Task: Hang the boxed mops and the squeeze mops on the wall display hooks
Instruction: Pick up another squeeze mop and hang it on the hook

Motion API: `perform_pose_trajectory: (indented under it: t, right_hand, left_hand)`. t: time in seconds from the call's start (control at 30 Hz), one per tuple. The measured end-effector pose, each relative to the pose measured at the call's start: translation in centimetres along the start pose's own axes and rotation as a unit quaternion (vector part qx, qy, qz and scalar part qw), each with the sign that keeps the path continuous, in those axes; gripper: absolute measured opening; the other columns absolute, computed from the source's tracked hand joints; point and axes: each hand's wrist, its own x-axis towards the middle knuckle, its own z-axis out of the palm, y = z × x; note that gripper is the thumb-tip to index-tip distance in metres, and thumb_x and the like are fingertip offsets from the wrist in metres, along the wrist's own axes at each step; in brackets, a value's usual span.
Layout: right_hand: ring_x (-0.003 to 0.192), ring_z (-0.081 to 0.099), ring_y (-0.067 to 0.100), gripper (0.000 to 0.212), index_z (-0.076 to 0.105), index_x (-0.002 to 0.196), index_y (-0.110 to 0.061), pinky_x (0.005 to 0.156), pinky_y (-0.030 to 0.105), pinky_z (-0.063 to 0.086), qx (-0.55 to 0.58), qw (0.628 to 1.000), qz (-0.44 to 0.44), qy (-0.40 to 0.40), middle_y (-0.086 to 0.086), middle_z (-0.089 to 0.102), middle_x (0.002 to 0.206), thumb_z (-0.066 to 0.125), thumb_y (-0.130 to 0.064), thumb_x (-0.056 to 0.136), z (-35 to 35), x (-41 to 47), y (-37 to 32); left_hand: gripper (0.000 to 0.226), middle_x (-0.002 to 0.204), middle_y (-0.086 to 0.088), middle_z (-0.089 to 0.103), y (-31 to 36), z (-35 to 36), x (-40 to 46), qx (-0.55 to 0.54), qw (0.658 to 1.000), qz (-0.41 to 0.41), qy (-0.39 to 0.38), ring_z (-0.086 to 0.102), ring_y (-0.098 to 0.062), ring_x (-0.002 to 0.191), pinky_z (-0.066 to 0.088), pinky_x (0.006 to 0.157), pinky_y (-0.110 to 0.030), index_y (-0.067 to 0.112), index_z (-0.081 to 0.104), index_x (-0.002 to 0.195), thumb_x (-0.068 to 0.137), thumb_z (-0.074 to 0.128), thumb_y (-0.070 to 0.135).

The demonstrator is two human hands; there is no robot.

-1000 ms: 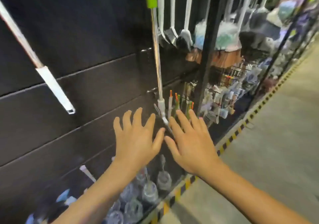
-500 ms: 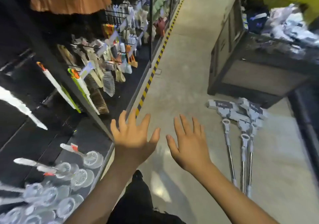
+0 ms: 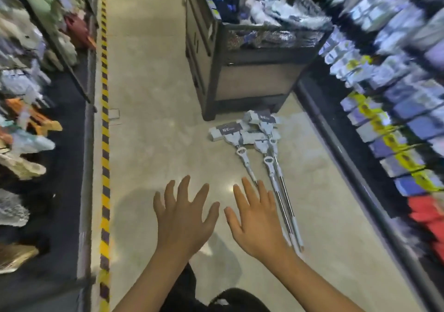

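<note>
Three squeeze mops (image 3: 262, 153), two hands

Bare forearms, no sleeves, dark trousers (image 3: 182, 295)

I see my left hand (image 3: 183, 218) and right hand (image 3: 255, 218) spread, holding nothing, above the floor (image 3: 149, 109); three squeeze mops (image 3: 258, 143) lie by a cart (image 3: 242, 80).

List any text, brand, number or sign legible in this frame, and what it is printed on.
Nothing reads with certainty.
Dark label on the nearest squeeze mop head: pale logo marks, too blurred to read.
Dark label on the farther squeeze mop head: same, unreadable.
Packages on the right shelves: motion-blurred, no readable print.
Yellow-black floor stripe: pattern only, no words.
</note>
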Motion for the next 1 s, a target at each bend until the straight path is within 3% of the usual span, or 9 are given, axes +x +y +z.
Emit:
perform_pose_trajectory:
  t: [0.17,0.43,0.53,0.77,1.0]
  right_hand:
    - [0.143,0.044,0.047,0.066,0.056,0.147,-0.019,0.112,0.065,0.04,0.019,0.996,0.089,0.006,0.011,0.05,0.156,0.026,-0.059,0.104,-0.1,2.7,4.9]
    - [0.146,0.039,0.048,0.072,0.056,0.147,-0.022,0.116,0.063,0.03,0.078,0.971,0.226,0.01,0.009,0.046,0.159,0.013,-0.062,0.104,0.3,6.7,16.4]
    - [0.151,0.03,0.046,0.068,0.051,0.151,-0.022,0.119,0.066,0.029,0.105,0.966,0.235,0.014,0.008,0.041,0.163,0.022,-0.06,0.102,1.0,9.6,22.5]
    - [0.152,0.026,0.046,0.066,0.043,0.155,-0.023,0.12,0.064,0.023,0.112,0.968,0.223,-0.024,0.009,0.033,0.166,0.024,-0.058,0.102,0.3,17.1,38.0]
    - [0.139,0.045,0.049,0.064,0.056,0.146,-0.016,0.108,0.066,0.039,0.119,0.966,0.217,-0.071,0.013,0.05,0.155,0.032,-0.054,0.099,4.1,25.8,48.4]
  left_hand:
    - [0.058,0.144,-0.012,0.058,3.6,1.3,7.5,0.003,0.996,0.078,-0.037,0.052,-0.046,0.132,0.039,0.102,-0.071,0.036,0.069,0.13,0.092,0.035,0.065]
    - [0.057,0.144,-0.013,0.058,15.4,6.3,17.5,0.038,0.976,0.197,-0.09,0.052,-0.046,0.131,0.04,0.101,-0.071,0.035,0.069,0.129,0.091,0.038,0.064]
    - [0.055,0.142,-0.015,0.059,21.2,8.9,21.5,0.055,0.968,0.224,-0.096,0.053,-0.047,0.13,0.04,0.101,-0.071,0.033,0.071,0.126,0.09,0.041,0.061]
    - [0.058,0.141,-0.017,0.06,32.7,15.8,30.4,0.099,0.96,0.229,-0.125,0.053,-0.047,0.129,0.039,0.102,-0.067,0.028,0.07,0.129,0.09,0.041,0.061]
    - [0.054,0.142,-0.022,0.057,39.4,24.6,39.7,0.104,0.944,0.276,-0.151,0.05,-0.05,0.128,0.032,0.105,-0.065,0.024,0.07,0.13,0.09,0.049,0.053]
